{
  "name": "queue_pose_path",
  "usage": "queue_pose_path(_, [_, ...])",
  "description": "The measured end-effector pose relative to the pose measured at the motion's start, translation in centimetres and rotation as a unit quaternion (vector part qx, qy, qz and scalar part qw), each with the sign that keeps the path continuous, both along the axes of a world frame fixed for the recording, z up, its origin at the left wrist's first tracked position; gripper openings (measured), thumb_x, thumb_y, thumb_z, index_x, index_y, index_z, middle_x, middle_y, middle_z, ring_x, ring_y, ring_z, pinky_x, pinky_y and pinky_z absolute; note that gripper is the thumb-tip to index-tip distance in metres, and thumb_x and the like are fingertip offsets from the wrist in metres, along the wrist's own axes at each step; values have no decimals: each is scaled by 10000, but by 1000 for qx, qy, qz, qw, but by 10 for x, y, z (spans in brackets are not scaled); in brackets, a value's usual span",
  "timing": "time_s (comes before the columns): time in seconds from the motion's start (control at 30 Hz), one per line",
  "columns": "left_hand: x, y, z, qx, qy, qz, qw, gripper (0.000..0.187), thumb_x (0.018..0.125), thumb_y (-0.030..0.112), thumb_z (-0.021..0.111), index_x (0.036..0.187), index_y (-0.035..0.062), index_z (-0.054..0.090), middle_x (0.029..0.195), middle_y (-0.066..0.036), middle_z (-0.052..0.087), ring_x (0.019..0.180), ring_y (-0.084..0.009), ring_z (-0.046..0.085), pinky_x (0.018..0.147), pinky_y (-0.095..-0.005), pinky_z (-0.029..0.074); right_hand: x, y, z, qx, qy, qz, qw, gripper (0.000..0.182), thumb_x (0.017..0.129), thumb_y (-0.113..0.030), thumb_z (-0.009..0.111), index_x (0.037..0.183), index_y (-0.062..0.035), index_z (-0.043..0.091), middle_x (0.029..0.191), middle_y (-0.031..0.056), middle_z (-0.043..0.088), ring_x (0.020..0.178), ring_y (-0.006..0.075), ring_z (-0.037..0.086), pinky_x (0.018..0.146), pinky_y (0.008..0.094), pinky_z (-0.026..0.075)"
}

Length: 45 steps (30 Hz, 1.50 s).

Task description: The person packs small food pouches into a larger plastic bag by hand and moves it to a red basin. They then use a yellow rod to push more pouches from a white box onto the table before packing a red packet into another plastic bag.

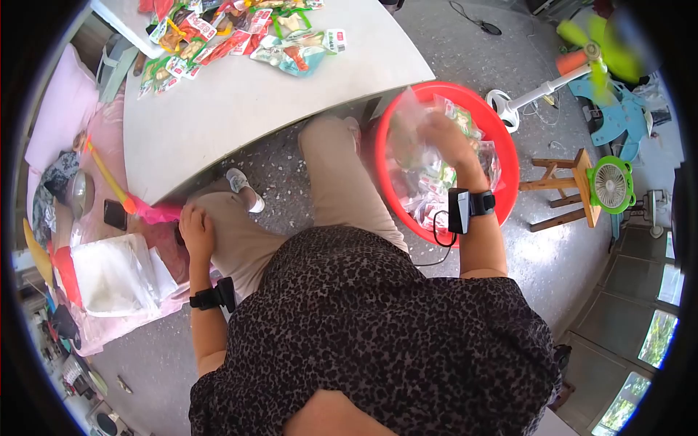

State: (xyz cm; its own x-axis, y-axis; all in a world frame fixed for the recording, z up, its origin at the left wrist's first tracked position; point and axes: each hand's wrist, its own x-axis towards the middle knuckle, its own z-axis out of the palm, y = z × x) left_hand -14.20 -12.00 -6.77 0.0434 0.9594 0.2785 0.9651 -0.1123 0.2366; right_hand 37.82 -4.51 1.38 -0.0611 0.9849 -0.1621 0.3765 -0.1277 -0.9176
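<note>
My right hand (443,136) is over the red basin (511,160) on the right, blurred by motion, beside a clear plastic bag (408,120). Whether its fingers grip the bag cannot be made out. Clear and printed packets (436,174) fill the basin. My left hand (196,229) rests at my left thigh near a pink cloth (156,212), fingers loosely apart and holding nothing. Colourful snack packets (240,33) lie in a pile at the far side of the white table (291,102).
At the right stand a wooden stool (560,185), a small green fan (611,184) and a larger fan on a white pole (542,92). On the left are a dark phone (115,214) and a white tray (113,276). A cable hangs beside the basin.
</note>
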Motion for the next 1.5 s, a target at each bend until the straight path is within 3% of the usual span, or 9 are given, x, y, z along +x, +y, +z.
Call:
queue_pose_path(0.3, [8,1,-6,0,9,52,999,218,710,146,506,901,49,546,1100,-134,461,1084,-298,378,902,-398,271,122,-38,-111,-89,140,-261,951,166,760,-154,511,660,-21,507,594,-4,466,499,88,434,451,222,359])
queue_pose_path(0.5, [8,1,-9,6,18,59,998,220,707,153,507,897,51,551,1100,-132,461,1083,-297,380,902,-402,270,261,-53,-142,-43,-137,-275,951,237,748,-230,539,691,-3,574,590,31,530,549,113,499,516,255,410])
queue_pose_path(0.63, [10,4,-12,10,13,63,998,213,701,149,516,888,54,552,1093,-131,464,1081,-296,383,900,-405,273,330,-25,-121,3,-414,-313,855,254,700,-259,536,673,-13,590,617,92,578,576,122,557,497,273,428])
queue_pose_path(0.7, [9,3,-11,14,8,74,997,204,694,144,523,876,56,553,1085,-128,467,1078,-296,385,898,-405,276,357,1,-132,19,-346,-340,874,222,693,-205,505,659,0,584,534,73,538,459,164,510,448,333,420])
queue_pose_path(0.77, [16,6,-9,22,3,77,997,194,685,138,531,860,59,555,1074,-122,472,1076,-296,387,896,-404,279,304,21,-103,29,-124,-404,906,171,692,-133,474,644,-7,578,516,66,520,399,133,472,354,284,370])
queue_pose_path(0.9, [21,7,-4,27,10,81,996,180,669,133,538,834,64,557,1056,-110,480,1071,-298,391,892,-407,285,277,70,-137,65,-28,-296,952,90,696,-80,473,678,-13,529,516,37,496,397,99,434,357,219,334])
queue_pose_path(1.03, [23,7,-2,43,7,77,996,180,659,130,539,826,65,558,1046,-105,486,1067,-297,394,886,-414,289,144,79,-91,19,95,-287,953,75,718,-75,478,710,-29,537,610,21,528,526,87,497,428,207,372])
queue_pose_path(1.3, [15,-1,2,71,-58,80,993,220,651,116,550,861,52,540,1033,-122,490,1052,-300,405,879,-400,304,-39,70,-65,96,79,-91,988,138,767,-87,519,878,-6,529,731,24,555,638,74,515,566,189,421])
queue_pose_path(1.5, [-24,-9,36,165,-58,134,976,233,676,106,549,891,22,520,1005,-166,502,1002,-335,435,860,-405,341,-137,49,-86,291,-122,43,948,250,719,-101,553,938,13,514,1019,168,517,1003,278,470,851,366,357])
